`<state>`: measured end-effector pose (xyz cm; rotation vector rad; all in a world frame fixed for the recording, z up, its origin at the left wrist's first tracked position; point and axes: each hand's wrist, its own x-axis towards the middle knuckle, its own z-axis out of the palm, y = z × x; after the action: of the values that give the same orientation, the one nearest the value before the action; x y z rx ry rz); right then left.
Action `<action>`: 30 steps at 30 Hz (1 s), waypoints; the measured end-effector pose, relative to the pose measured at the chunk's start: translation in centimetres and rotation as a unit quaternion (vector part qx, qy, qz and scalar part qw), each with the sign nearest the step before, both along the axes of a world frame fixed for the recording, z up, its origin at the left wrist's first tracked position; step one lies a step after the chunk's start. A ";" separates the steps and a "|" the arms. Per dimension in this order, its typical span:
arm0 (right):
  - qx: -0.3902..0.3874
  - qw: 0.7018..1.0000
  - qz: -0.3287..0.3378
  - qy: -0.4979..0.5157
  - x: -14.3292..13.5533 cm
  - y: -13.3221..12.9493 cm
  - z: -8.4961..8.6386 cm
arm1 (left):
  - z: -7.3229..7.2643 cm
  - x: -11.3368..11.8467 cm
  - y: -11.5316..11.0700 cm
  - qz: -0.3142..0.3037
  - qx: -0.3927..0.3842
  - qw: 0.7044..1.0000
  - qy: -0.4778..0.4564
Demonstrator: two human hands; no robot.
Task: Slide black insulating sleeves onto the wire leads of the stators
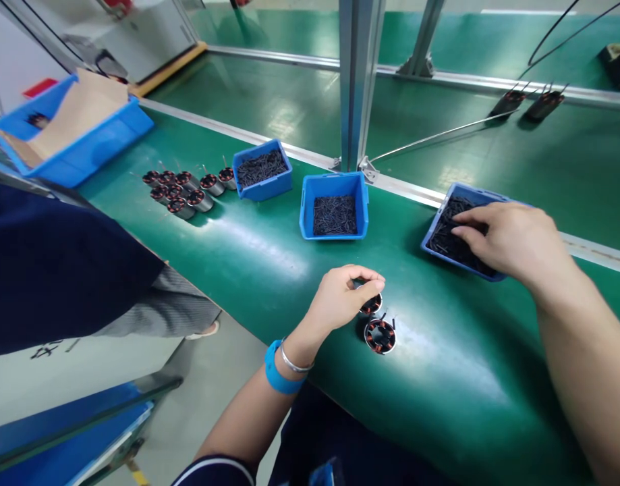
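Observation:
My left hand [344, 297] is closed in a pinch at the top of a wound motor stator [371, 305] standing on the green table; the fingers cover part of it. Right beside it, nearer to me, stands a second stator [380, 336] with copper windings and short black-sleeved leads. My right hand [515, 239] reaches into a blue bin [464, 268] of short black tube pieces [448, 233]. Its thumb and forefinger are slightly apart over the pieces, and the other fingers are hidden.
Two more blue bins [334, 177] [264, 189] of black pieces stand ahead and left. Several stators [183, 189] are grouped beyond them. A metal post [357, 88] rises at the table's back rail. A large blue crate [94, 148] and a person's dark clothing [61, 270] are at left.

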<state>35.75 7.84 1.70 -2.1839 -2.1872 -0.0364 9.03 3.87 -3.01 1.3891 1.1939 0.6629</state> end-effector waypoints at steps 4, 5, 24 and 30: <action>0.030 0.998 -0.048 0.026 0.1 -0.3 0.7 | -0.3 -0.1 0.0 0.011 -0.048 0.998 -0.041; 0.032 0.997 -0.055 0.037 0.2 -0.3 0.8 | -0.3 -0.1 0.0 0.015 -0.053 0.997 -0.048; -0.085 0.883 0.226 0.403 -7.2 -2.4 2.8 | -0.5 -0.1 0.1 0.021 -0.080 0.986 -0.146; -0.090 0.892 0.245 0.369 -8.1 -1.8 2.4 | -0.3 0.0 0.2 0.028 -0.084 0.984 -0.155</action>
<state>27.62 6.00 4.11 -1.2804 -2.1972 0.8844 9.07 4.03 -3.34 1.0695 1.0167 0.7683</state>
